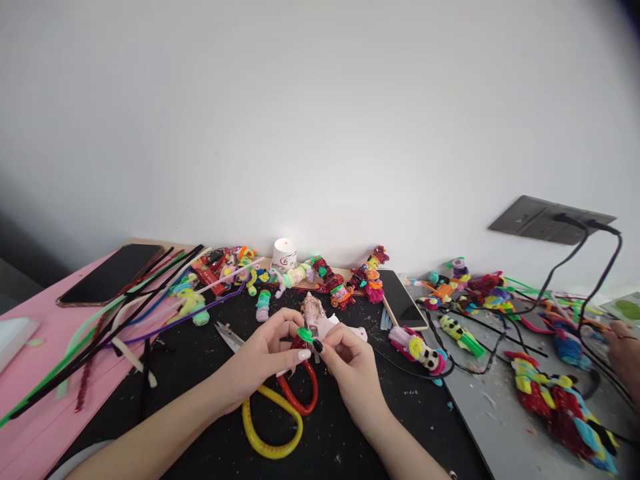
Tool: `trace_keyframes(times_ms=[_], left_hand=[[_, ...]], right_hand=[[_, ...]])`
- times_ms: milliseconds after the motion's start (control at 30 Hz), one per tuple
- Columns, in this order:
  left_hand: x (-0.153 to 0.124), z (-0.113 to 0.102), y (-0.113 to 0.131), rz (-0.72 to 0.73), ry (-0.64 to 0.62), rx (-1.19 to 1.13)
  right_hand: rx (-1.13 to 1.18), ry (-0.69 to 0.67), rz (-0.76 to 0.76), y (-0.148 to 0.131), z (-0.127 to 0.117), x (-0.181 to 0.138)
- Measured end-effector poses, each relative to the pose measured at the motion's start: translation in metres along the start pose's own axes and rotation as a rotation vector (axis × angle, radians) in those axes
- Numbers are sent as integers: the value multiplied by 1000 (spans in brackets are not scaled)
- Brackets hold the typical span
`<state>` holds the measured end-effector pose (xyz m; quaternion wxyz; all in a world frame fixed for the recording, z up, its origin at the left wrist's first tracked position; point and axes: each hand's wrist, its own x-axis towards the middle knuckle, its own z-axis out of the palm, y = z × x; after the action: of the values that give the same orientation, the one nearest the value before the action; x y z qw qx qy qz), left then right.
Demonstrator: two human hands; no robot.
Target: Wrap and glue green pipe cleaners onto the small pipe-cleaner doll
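My left hand (265,357) is closed on a small fuzzy pipe-cleaner piece (305,335), bright green at the top with dark red below. The fingertips of my right hand (354,370) pinch by a small black bit (317,345) at the green part's edge; whether it is joined to the green is too small to tell. Under my hands lie scissors (273,452) with one yellow and one red handle loop, their blades pointing to the upper left. Just behind my fingers rests a pale pink glue gun (314,310), partly hidden by them.
Loose pipe cleaners (107,327) and a dark phone (113,272) lie on the left. Along the wall stand a paper cup (285,256) and several pipe-cleaner figures (369,277). Another phone (400,300), black cables (550,267) and another person's hand (623,353) are on the right.
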<state>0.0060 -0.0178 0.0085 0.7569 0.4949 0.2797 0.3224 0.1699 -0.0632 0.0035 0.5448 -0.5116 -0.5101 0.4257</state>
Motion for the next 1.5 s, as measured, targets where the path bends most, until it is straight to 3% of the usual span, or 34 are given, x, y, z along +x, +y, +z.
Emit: trace_keyframes(times_ms=[533, 1000, 1500], left_hand=[[0, -1, 2, -50, -6, -10], [1, -6, 4, -8, -16, 96], [2, -9, 3, -3, -23, 215]], right_hand=[[-76, -23, -17, 1, -3, 2], [47, -63, 132, -1, -3, 5], [-74, -81, 41, 4, -4, 4]])
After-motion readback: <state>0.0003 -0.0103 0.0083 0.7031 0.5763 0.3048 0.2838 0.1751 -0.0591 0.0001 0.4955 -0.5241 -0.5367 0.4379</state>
